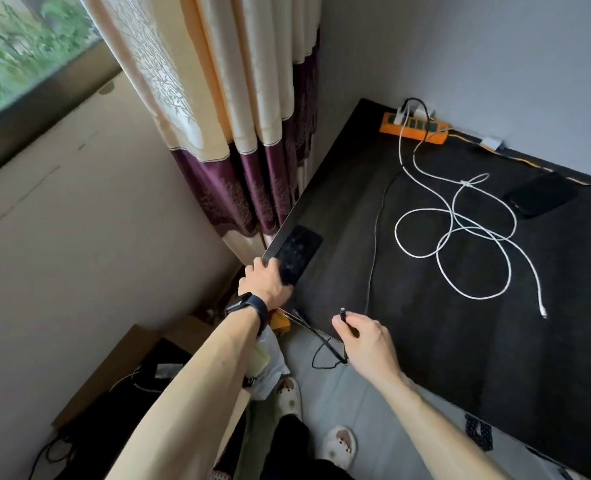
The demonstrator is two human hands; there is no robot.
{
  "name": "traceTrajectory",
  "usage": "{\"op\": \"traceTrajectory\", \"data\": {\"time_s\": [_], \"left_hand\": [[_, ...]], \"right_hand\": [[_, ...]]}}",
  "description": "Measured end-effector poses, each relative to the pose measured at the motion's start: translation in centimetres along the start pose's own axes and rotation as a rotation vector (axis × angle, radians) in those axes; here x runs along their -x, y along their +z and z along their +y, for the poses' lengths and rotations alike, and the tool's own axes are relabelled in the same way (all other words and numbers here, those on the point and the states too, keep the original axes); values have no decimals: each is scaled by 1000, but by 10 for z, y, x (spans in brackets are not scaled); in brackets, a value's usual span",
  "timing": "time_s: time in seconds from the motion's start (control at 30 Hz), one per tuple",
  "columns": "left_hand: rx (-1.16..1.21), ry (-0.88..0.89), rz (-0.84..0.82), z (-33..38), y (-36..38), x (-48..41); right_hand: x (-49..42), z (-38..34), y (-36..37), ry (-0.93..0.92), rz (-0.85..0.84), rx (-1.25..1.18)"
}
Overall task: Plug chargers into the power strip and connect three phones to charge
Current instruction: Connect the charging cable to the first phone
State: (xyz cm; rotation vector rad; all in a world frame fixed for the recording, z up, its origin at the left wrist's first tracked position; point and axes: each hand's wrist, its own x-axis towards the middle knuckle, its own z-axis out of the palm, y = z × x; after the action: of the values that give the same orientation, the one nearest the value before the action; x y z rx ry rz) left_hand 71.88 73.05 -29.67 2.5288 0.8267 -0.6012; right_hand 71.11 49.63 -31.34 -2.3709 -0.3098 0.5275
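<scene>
As the table shows it, status: partly complete; chargers seated, no phone visibly connected.

Power strip (414,128): orange, at the far edge of the table (373,209), against the wall.
Chargers (405,114): white plugs sit in the left end of the strip; the exact count cannot be told.
White cable (455,233): runs from the strip and lies in loose loops across the middle of the table; its free connector (543,312) rests bare on the surface at the near right, apart from any phone.
Thin cable (373,244): runs from the far end toward the near left edge, ending at the right hand.
Phone, near left (296,256): face up at the table's left corner, no cable in it.
Phone, far right (540,195): dark, flat near the wall, well apart from the white connector; no cable seen in it.
Third phone: not identified in view.
Left hand (264,280): arm extended, palm down, fingers closed around the near end of the left phone.
Right hand (363,332): thumb and forefinger pinched on the small plug (342,311) of the thin cable, tip pointing up, other fingers loosely curled.
Step in hand (judgement): joining this plug to the left phone.
Remaining (judgement): all three phone connections.
</scene>
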Motion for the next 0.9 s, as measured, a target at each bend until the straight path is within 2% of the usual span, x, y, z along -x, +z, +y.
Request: {"op": "traceTrajectory", "data": {"time_s": [0.13, 0.27, 0.37, 0.47, 0.57, 0.63, 0.73, 0.9], "left_hand": [[-17, 97, 78, 3, 30, -48], [-121, 150, 183, 9, 47, -70], [-76, 165, 137, 14, 41, -72], [163, 81, 3, 19, 17, -67], [862, -158, -235, 28, -18, -41], [1174, -163, -443, 33, -37, -19], [1315, -50, -560, 43, -61, 20], [1288, -40, -503, 57, -78, 63]], "right_hand": [[-27, 20, 20, 73, -101, 107], [-31, 25, 26, 75, -101, 86], [-25, 15, 18, 108, -94, 47], [-20, -2, 5, 157, -32, 22], [-8, -26, -10, 224, -27, -93], [5, -42, -17, 266, 17, -193], [26, -69, -32, 255, 143, -314], [42, -103, -47, 123, 294, -338]]}}
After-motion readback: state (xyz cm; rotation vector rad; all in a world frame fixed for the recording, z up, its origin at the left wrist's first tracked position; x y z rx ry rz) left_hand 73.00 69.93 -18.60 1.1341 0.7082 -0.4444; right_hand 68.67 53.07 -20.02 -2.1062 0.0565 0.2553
